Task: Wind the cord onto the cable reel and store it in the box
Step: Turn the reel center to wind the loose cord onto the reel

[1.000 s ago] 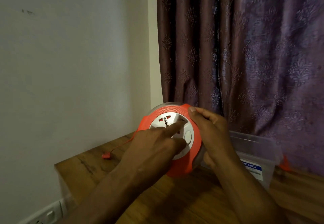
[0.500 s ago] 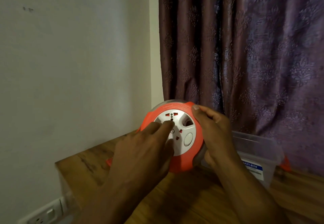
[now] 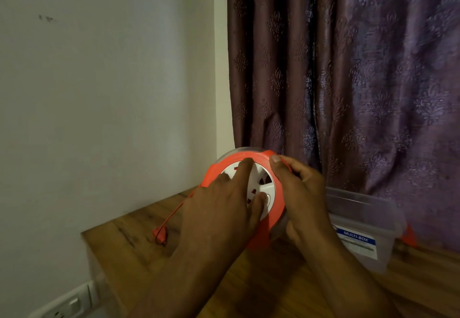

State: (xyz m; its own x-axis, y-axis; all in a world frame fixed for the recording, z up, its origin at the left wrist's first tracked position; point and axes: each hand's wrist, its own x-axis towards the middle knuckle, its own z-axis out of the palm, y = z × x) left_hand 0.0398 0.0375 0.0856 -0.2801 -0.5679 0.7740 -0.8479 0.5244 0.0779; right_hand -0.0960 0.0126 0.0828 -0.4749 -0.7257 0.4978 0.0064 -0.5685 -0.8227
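An orange cable reel (image 3: 275,208) with a white socket face is held upright above the wooden table (image 3: 261,287). My right hand (image 3: 302,193) grips its right rim, thumb on the top edge. My left hand (image 3: 224,208) lies flat on the white face, fingers straight and pressing it. A thin orange cord (image 3: 176,212) runs from the reel's left side down to the table and ends in an orange plug (image 3: 160,235). The clear plastic box (image 3: 361,228), labelled MULTI-BOX, stands open on the table behind my right hand.
A white wall lies to the left and a purple patterned curtain (image 3: 348,81) hangs behind the table. A white wall socket (image 3: 67,304) sits low at the left. An orange piece (image 3: 409,236) shows beside the box's right end.
My left hand has swept round on the white face, from pointing with one finger to lying flat across it. The face has turned with it. The plug has shifted on the table.
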